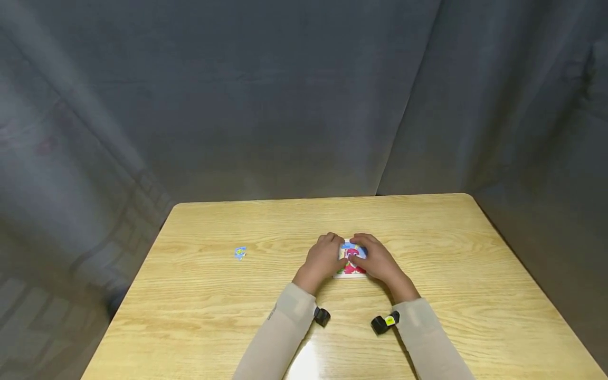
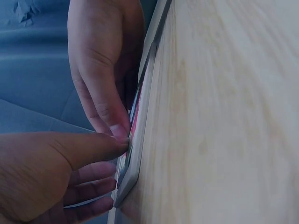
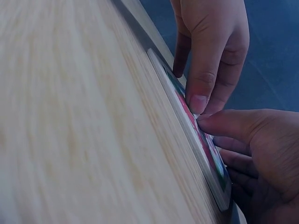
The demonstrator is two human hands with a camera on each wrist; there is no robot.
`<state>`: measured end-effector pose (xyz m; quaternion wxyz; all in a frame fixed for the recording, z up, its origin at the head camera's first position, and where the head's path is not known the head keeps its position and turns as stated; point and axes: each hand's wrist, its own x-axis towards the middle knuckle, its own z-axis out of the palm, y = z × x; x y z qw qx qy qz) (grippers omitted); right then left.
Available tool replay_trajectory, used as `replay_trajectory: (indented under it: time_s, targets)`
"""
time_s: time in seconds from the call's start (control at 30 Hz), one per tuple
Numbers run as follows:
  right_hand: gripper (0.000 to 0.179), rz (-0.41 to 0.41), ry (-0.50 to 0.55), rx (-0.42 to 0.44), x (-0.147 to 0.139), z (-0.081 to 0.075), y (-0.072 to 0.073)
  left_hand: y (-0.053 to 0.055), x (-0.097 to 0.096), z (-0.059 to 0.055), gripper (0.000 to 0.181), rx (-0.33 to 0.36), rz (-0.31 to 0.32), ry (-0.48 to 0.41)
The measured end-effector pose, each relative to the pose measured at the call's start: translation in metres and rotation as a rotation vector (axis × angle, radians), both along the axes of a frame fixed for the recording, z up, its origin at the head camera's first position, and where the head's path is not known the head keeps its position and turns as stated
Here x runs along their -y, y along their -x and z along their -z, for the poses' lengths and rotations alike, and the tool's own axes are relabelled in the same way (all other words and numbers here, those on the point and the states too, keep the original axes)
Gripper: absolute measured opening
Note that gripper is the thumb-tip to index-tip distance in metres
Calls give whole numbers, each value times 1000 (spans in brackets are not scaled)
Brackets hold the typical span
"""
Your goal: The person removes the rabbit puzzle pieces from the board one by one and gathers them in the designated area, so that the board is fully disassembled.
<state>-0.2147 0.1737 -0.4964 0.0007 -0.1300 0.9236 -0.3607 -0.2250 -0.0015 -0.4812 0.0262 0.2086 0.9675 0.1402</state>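
Observation:
A small jigsaw puzzle (image 1: 352,267) with a pale frame and a red cartoon figure lies flat on the wooden table. Its left side is held by my left hand (image 1: 324,258), thumb on the picture and fingers bent at the edge. Opposite it, my right hand (image 1: 378,259) grips the right side in the same way. Both thumbs meet near the middle of the picture, as the left wrist view shows beside the puzzle's rim (image 2: 142,135). The hands cover parts of the picture's sides. Away to the left lies a loose blue puzzle piece (image 1: 240,253) with a yellow patch.
The light wooden table (image 1: 199,316) has rounded far corners. Grey curtains (image 1: 266,105) hang behind it and along both sides. Black wrist cameras (image 1: 322,316) sit on the inner side of the sleeves, just above the tabletop.

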Motion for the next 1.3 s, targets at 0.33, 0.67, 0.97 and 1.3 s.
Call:
replay_trajectory:
  time_s: [0.33,0.67,0.97,1.3]
  targets:
    - [50,-5,14,18,-1,-1,-1,-1,1,0,42,2,0,-23]
    - [54,-25,-44,17,0,0,-3,-3,3,-1,44,38,4,-21]
    - [60,-65,-101,-21,-7,-3,-5,-4,3,-2,44,24,7,-17]
    - [70,-113,-116,24,-19,-6,-8,-3,4,0,44,22,9,-19]
